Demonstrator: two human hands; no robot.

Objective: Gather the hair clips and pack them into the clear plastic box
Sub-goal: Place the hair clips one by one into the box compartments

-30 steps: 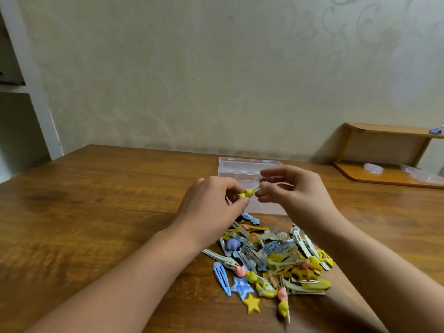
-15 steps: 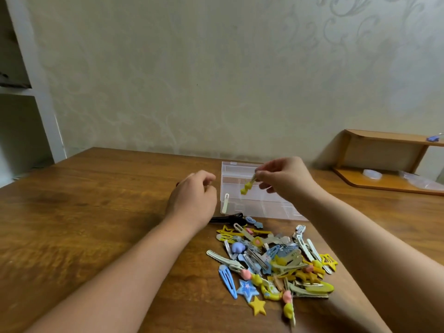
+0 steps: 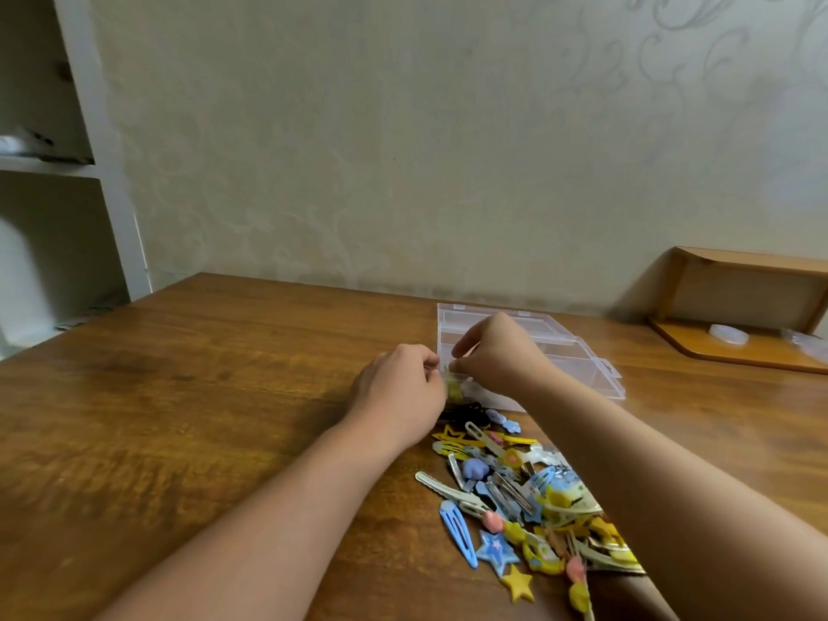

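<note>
Hands, left (image 3: 400, 387) and right (image 3: 495, 358), pinching yellow clip (image 3: 454, 389) beside clear box (image 3: 596, 374), no legible writing.

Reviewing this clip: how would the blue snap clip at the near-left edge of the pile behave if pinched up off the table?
The blue snap clip looks thin and flat, so probably light and stiff. It lies flush on the wooden table, so it may slide before a grip catches its edge. Being flat, it is unlikely to roll.
</note>
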